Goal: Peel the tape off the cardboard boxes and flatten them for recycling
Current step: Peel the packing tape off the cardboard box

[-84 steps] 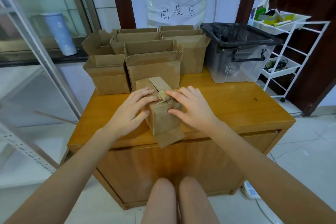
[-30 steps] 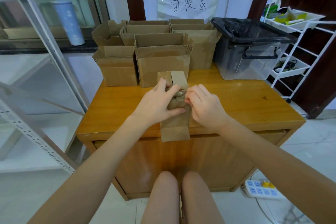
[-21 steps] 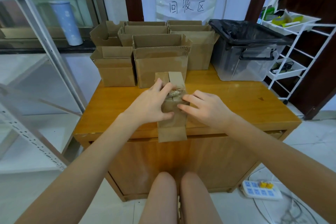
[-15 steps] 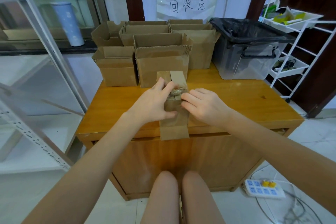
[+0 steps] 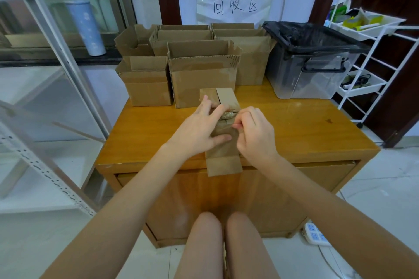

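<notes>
A small cardboard box [image 5: 223, 152] lies on the wooden table [image 5: 294, 129] near its front edge, one flap hanging over the edge and two flaps open at the far end. My left hand [image 5: 199, 127] presses on the box's left side and top, holding it down. A crumpled wad of peeled tape [image 5: 227, 115] sits on top of the box. My right hand [image 5: 255, 133] is curled at the box's right side, its thumb and forefinger pinching the tape beside the wad.
Several open cardboard boxes [image 5: 201, 75] stand at the back of the table. A clear bin with a black liner [image 5: 310, 63] is at the back right. A white wire rack [image 5: 371, 56] stands to the right, metal shelving [image 5: 56, 88] to the left. A power strip [image 5: 315, 234] lies on the floor.
The box has been turned square to the table edge. My right hand has curled from flat fingers into a pinch on the tape; my left hand stays pressed on the box.
</notes>
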Action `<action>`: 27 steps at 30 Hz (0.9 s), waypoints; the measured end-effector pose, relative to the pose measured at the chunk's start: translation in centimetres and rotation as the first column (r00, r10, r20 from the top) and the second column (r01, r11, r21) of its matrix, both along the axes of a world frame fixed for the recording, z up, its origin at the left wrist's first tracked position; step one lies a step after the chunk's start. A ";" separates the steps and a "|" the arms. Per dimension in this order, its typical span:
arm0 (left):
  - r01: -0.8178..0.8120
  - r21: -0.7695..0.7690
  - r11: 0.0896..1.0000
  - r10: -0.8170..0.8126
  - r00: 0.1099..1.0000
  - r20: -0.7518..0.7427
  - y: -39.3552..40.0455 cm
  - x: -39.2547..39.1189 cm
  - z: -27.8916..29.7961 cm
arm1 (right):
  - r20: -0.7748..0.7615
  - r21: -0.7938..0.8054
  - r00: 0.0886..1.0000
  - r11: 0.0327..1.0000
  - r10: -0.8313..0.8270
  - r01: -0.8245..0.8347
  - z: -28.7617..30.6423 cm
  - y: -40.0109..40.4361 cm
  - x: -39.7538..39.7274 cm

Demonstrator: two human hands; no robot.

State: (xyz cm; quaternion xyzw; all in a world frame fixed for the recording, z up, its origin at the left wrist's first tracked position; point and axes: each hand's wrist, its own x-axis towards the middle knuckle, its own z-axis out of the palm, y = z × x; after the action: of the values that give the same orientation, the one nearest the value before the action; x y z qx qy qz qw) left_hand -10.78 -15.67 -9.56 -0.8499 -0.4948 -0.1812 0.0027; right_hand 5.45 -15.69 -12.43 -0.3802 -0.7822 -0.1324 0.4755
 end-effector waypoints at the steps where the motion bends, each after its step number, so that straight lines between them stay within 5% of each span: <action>1: 0.002 0.007 1.000 -0.002 1.000 -0.002 0.0 -0.1 0.0 | -0.010 -0.040 1.000 0.999 -0.011 0.011 0.0 -0.2 -0.1; 11: 0.067 -0.029 0.997 -0.069 0.995 -0.070 0.2 -1.2 1.2 | 0.398 -0.032 0.913 0.996 0.087 -0.081 2.1 -0.4 1.5; 15: 0.094 -0.060 0.994 -0.096 0.995 -0.040 -0.3 -2.0 1.3 | 0.423 0.099 0.905 0.990 0.045 -0.095 2.0 0.2 1.7; 21: -0.049 0.336 0.941 0.096 0.987 -0.125 -1.5 -1.0 -0.1 | 0.445 0.187 0.895 0.980 -0.019 -0.072 1.8 0.2 1.2; 27: -0.064 0.322 0.945 0.082 0.996 -0.042 -1.2 -0.9 -0.5 | 0.236 0.097 0.970 0.991 0.065 -0.090 2.0 0.2 1.1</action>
State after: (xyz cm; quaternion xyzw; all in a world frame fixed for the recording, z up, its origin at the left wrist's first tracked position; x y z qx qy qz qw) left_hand -11.72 -16.89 -10.04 -0.8239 -0.4899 -0.2355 0.1607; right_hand 6.60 -15.50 -10.41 -0.3054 -0.8385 -0.1988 0.4053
